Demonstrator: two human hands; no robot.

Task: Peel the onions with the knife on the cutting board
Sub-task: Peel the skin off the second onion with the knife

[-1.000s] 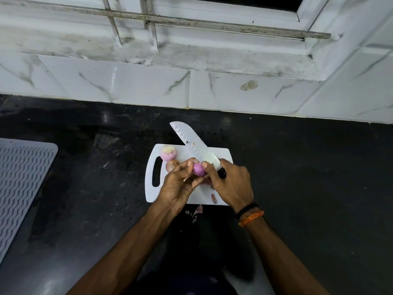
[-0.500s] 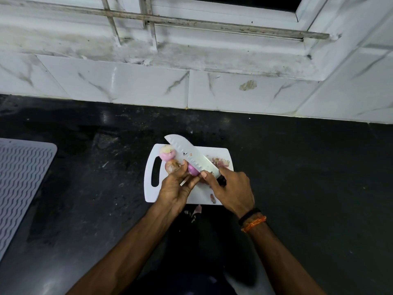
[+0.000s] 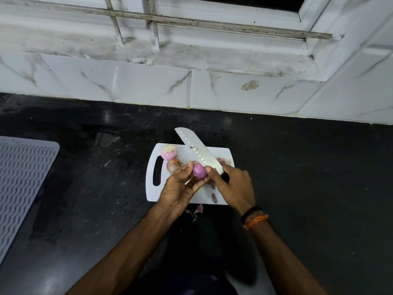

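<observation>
Over the white cutting board [image 3: 170,192] on the dark countertop [image 3: 297,177], the left hand [image 3: 180,188] pinches a small purple onion [image 3: 199,170] between thumb and fingertips, holding it just above the board's middle. Touching the onion's right side, the right hand [image 3: 235,186] is wrapped round the black handle of the knife [image 3: 200,152], forefinger laid along the blade's base; the broad blade slants up and to the far left, its tip past the board's far edge. Two more onions lie at the board's far left, beside the handle slot: a peeled pale onion [image 3: 169,152] and, just nearer, a brown-skinned onion [image 3: 173,166] partly hidden by the left fingers. Scraps of peel [image 3: 223,160] sit at the board's far right corner. A ribbed grey mat [image 3: 23,177] lies at the far left of the counter.
</observation>
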